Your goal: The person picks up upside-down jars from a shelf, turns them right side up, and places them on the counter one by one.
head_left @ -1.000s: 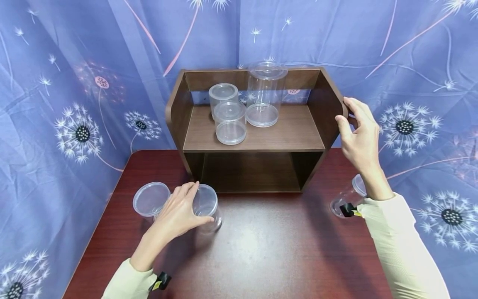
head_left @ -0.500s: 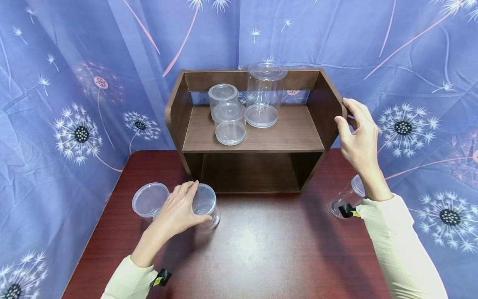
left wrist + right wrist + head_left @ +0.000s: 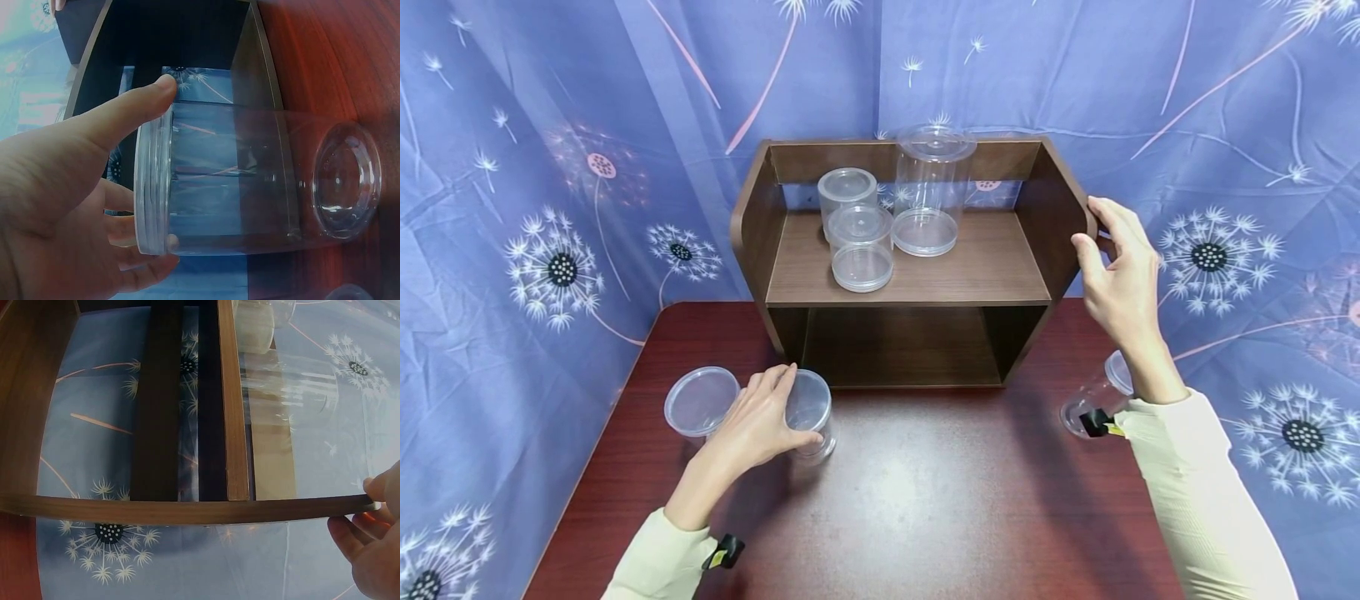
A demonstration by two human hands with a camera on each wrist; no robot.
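Fingers (image 3: pixel 134 109) of the left hand (image 3: pixel 752 429) curl round the rim of a clear plastic jar (image 3: pixel 808 412), thumb on one side, the rest on the other; the jar stands on the glossy red-brown table (image 3: pixel 925 492), just in front of the dark wooden shelf unit (image 3: pixel 910 275). A second lidded jar (image 3: pixel 702 402) sits touching the hand's far side. The right hand (image 3: pixel 1120 267) pinches the shelf's thin rounded right side panel (thumb inside, fingers outside). Three cylindrical transparent containers (image 3: pixel 887 217) stand on the upper board.
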